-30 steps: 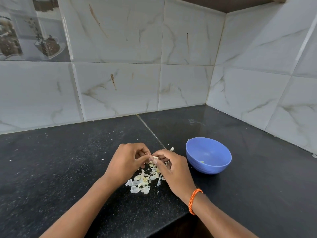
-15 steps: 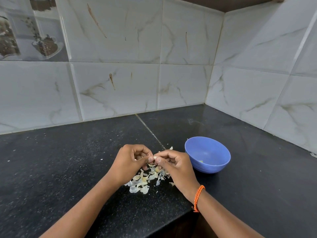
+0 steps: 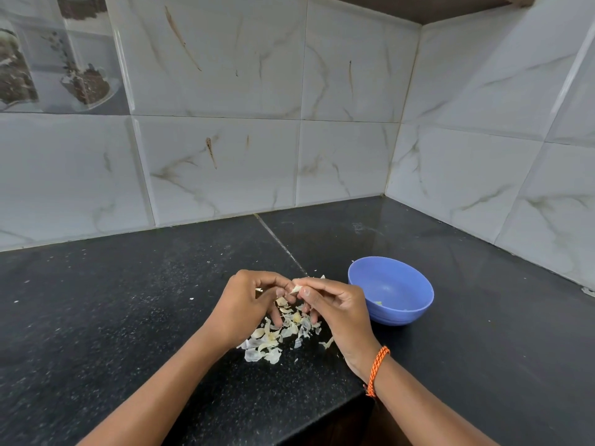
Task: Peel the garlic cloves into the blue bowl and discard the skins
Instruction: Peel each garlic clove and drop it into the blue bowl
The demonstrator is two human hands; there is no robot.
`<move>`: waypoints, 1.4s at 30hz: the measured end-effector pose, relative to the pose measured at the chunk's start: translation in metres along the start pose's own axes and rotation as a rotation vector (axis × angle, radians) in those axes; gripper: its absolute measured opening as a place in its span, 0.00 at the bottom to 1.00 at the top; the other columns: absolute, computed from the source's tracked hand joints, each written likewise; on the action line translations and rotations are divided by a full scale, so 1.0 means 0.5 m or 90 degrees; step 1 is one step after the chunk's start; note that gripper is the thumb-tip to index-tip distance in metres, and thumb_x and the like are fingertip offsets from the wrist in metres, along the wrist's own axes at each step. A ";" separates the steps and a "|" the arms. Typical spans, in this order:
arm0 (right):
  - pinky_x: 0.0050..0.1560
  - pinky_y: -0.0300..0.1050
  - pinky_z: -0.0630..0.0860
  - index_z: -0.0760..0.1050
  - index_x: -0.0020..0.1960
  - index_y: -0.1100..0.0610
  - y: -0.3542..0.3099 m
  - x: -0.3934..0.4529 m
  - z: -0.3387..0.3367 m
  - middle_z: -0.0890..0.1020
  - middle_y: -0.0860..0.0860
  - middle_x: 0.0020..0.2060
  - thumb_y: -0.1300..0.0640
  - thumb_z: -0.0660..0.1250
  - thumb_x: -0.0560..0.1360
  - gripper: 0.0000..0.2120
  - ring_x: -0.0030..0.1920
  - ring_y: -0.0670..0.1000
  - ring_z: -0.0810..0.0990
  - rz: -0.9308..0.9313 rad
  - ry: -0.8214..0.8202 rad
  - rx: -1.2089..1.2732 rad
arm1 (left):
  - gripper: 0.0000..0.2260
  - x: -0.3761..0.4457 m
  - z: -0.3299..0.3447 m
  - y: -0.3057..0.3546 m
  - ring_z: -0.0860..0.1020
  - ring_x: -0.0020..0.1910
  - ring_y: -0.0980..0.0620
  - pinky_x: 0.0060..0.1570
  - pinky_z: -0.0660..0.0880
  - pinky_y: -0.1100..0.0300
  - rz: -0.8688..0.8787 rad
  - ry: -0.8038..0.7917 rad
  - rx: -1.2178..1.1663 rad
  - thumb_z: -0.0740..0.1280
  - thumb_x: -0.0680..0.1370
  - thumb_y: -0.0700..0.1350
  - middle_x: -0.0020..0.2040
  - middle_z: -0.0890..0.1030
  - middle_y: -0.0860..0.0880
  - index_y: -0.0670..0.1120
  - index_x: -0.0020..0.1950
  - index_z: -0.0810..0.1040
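Observation:
My left hand [image 3: 246, 305] and my right hand [image 3: 338, 309] meet fingertip to fingertip above a heap of garlic skins [image 3: 278, 336] on the black counter. Between the fingertips sits a small pale garlic clove [image 3: 296, 288], pinched by my right thumb and forefinger, while my left fingers curl against its other end. A bit of skin sticks out near my left fingers. The blue bowl [image 3: 391, 291] stands just right of my right hand, with a few pale bits at its bottom.
The black granite counter [image 3: 128, 317] runs into a corner of white marble-look wall tiles [image 3: 467, 140]. Its front edge [image 3: 322, 410] drops off below my right wrist. An orange thread band [image 3: 376, 370] circles that wrist. Tiny skin flecks dot the counter to the left.
Both hands stay together over the heap. The right fingertips have shifted slightly and a pale piece now shows between the hands; a few more skin bits lie on the heap.

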State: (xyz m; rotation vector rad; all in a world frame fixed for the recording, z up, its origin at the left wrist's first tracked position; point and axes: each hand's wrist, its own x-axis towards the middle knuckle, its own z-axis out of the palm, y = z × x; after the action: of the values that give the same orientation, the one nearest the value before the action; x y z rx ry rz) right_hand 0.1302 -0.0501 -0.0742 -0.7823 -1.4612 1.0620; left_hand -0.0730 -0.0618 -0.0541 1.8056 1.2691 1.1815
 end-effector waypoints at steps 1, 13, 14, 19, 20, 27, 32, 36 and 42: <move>0.37 0.49 0.80 0.88 0.57 0.57 0.000 0.000 0.001 0.89 0.55 0.46 0.62 0.73 0.81 0.08 0.40 0.52 0.84 -0.004 0.014 -0.010 | 0.16 -0.001 -0.002 0.001 0.86 0.31 0.44 0.29 0.70 0.69 -0.001 0.009 0.025 0.64 0.86 0.34 0.47 0.89 0.51 0.50 0.52 0.89; 0.35 0.53 0.84 0.78 0.49 0.61 -0.009 -0.022 0.015 0.87 0.54 0.39 0.60 0.75 0.80 0.06 0.38 0.55 0.88 -0.049 0.032 -0.114 | 0.08 -0.009 0.012 -0.013 0.82 0.45 0.61 0.44 0.81 0.56 0.062 0.084 0.319 0.74 0.81 0.51 0.43 0.85 0.66 0.66 0.56 0.86; 0.33 0.51 0.83 0.78 0.49 0.60 -0.008 -0.023 0.015 0.86 0.53 0.37 0.59 0.75 0.80 0.06 0.36 0.54 0.87 -0.055 0.036 -0.130 | 0.07 -0.009 0.013 -0.019 0.80 0.49 0.62 0.46 0.79 0.57 0.069 0.087 0.343 0.74 0.81 0.52 0.45 0.85 0.65 0.65 0.55 0.86; 0.34 0.41 0.78 0.85 0.49 0.46 0.000 -0.022 0.013 0.86 0.43 0.41 0.58 0.74 0.80 0.06 0.38 0.51 0.84 -0.121 0.064 -0.231 | 0.09 -0.009 0.023 -0.045 0.71 0.67 0.57 0.67 0.70 0.52 0.134 -0.043 0.389 0.73 0.81 0.54 0.63 0.80 0.66 0.64 0.61 0.85; 0.35 0.41 0.79 0.85 0.50 0.46 0.004 -0.020 0.012 0.86 0.41 0.43 0.58 0.74 0.80 0.07 0.41 0.51 0.85 -0.130 0.071 -0.247 | 0.11 -0.010 0.026 -0.046 0.70 0.68 0.57 0.68 0.69 0.51 0.130 -0.068 0.383 0.73 0.81 0.55 0.64 0.79 0.66 0.65 0.63 0.85; 0.39 0.45 0.84 0.86 0.57 0.51 0.022 -0.014 0.007 0.85 0.38 0.47 0.60 0.74 0.80 0.08 0.46 0.50 0.86 -0.123 0.055 -0.307 | 0.05 -0.007 0.025 -0.055 0.72 0.62 0.60 0.64 0.73 0.50 0.120 0.001 0.401 0.77 0.77 0.57 0.53 0.83 0.66 0.61 0.51 0.86; 0.41 0.41 0.83 0.86 0.58 0.51 0.028 -0.012 0.004 0.86 0.39 0.48 0.60 0.74 0.80 0.09 0.47 0.47 0.85 -0.097 0.035 -0.348 | 0.04 -0.002 0.020 -0.057 0.73 0.61 0.58 0.59 0.69 0.55 0.086 0.059 0.447 0.75 0.79 0.57 0.51 0.83 0.64 0.59 0.48 0.86; 0.43 0.34 0.77 0.86 0.51 0.52 0.021 -0.012 0.006 0.84 0.41 0.44 0.58 0.75 0.79 0.02 0.47 0.47 0.83 -0.122 0.028 -0.388 | 0.03 -0.002 0.016 -0.055 0.73 0.60 0.56 0.56 0.66 0.57 0.076 0.095 0.479 0.76 0.78 0.55 0.52 0.83 0.63 0.59 0.46 0.84; 0.41 0.37 0.80 0.88 0.50 0.51 0.018 -0.014 0.008 0.84 0.44 0.39 0.58 0.77 0.77 0.04 0.42 0.47 0.83 -0.086 -0.012 -0.420 | 0.05 -0.002 0.009 -0.057 0.73 0.58 0.55 0.60 0.70 0.53 0.068 0.095 0.430 0.78 0.76 0.51 0.51 0.83 0.63 0.60 0.47 0.85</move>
State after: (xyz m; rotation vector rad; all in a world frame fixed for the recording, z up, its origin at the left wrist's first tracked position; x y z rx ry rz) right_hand 0.1266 -0.0539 -0.0854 -1.1092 -1.8791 0.4724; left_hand -0.0798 -0.0532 -0.0806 2.3092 1.8348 1.0243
